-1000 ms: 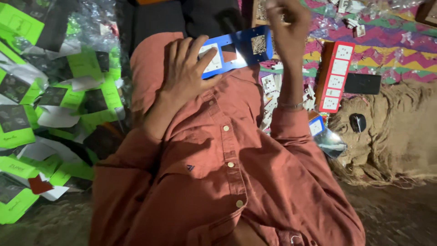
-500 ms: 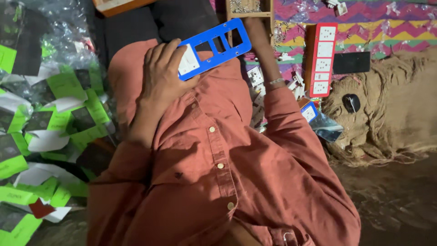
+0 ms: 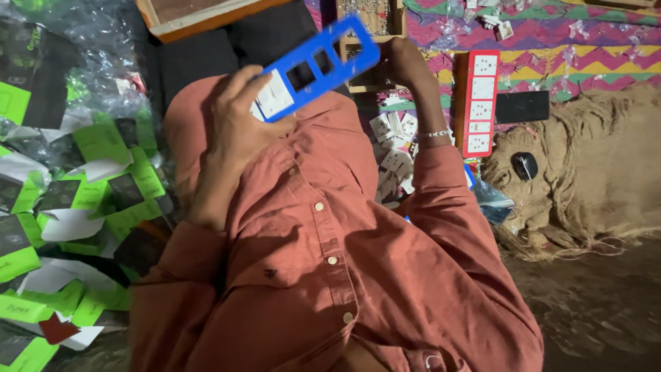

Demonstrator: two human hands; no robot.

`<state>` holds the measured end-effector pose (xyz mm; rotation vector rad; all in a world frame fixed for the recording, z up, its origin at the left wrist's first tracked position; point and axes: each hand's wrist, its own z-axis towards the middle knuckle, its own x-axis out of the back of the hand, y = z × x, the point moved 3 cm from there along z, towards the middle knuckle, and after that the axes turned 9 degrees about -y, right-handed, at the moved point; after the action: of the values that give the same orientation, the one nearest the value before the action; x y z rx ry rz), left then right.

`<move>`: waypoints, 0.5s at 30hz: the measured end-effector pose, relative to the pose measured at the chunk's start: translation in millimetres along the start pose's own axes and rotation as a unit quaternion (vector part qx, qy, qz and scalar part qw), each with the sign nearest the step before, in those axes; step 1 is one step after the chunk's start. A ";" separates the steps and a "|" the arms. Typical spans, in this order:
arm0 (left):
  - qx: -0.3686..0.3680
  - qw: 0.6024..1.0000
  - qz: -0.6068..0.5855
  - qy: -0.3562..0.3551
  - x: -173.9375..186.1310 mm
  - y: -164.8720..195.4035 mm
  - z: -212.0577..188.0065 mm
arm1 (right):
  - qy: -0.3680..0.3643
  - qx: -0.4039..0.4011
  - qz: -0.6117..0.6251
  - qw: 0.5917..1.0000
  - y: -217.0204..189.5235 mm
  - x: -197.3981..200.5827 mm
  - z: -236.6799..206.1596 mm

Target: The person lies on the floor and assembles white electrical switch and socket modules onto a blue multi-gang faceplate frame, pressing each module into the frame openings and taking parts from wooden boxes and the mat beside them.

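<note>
Above the lap, a blue plastic switch-plate frame point(image 3: 313, 65) held in the left hand point(image 3: 237, 131).
Its fingers clasp the end fitted with 1 white socket; 3 openings look bare. Right hand point(image 3: 403, 63) reaches into the wooden parts box point(image 3: 365, 27), grip hidden. Judged: fitting modules; next needs another module picked and aligned.

Green, black and white flat cardboard packages point(image 3: 89, 186) lie heaped at the left, some in clear plastic bags point(image 3: 82, 41). A dark rectangular phone screen point(image 3: 522, 107) lies beside the red-framed switch board point(image 3: 476, 103).
</note>
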<state>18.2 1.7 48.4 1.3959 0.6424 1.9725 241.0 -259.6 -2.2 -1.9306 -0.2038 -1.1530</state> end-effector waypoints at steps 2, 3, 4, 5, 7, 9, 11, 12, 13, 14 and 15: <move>0.034 0.992 -0.116 0.033 5.0 -8.1 -0.8 | 0.027 -0.038 0.009 0.999 6.5 6.2 6.9; 0.052 0.982 -0.175 0.050 6.2 -12.9 -1.0 | 0.044 -0.055 -0.022 0.997 9.8 9.8 14.1; 0.098 0.943 -0.314 0.055 2.5 -18.6 -2.1 | 0.059 -0.075 -0.056 0.994 13.2 13.6 23.0; 0.141 0.882 -0.446 0.057 -3.6 -23.3 -3.0 | 0.058 -0.092 -0.082 0.991 15.6 15.2 33.6; 0.173 0.740 -0.649 0.045 -16.7 -27.8 -4.6 | 0.020 -0.115 -0.101 0.988 18.9 15.5 53.5; 0.150 0.594 -0.790 0.023 -30.2 -27.3 -3.2 | -0.016 -0.123 -0.111 0.986 17.6 14.5 70.8; 0.167 0.610 -0.775 0.008 -36.6 -31.0 -5.0 | -0.042 -0.125 -0.111 0.985 16.1 9.8 79.9; 0.176 0.617 -0.767 0.002 -39.0 -32.9 -5.7 | -0.047 -0.125 -0.112 0.985 15.8 7.8 82.6; 0.168 0.630 -0.758 -0.001 -39.5 -34.6 -5.8 | -0.051 -0.125 -0.111 0.985 15.8 6.5 85.3; 0.160 0.644 -0.748 -0.004 -39.6 -36.4 -5.4 | -0.050 -0.122 -0.111 0.985 14.9 5.5 86.2; 0.152 0.658 -0.737 -0.006 -39.1 -38.0 -5.2 | -0.046 -0.120 -0.109 0.986 13.8 6.0 86.9</move>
<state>30.7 -1.1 -4.8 0.4968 1.4875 0.4952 307.5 -205.8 -23.6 -2.2200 -0.3469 -1.2793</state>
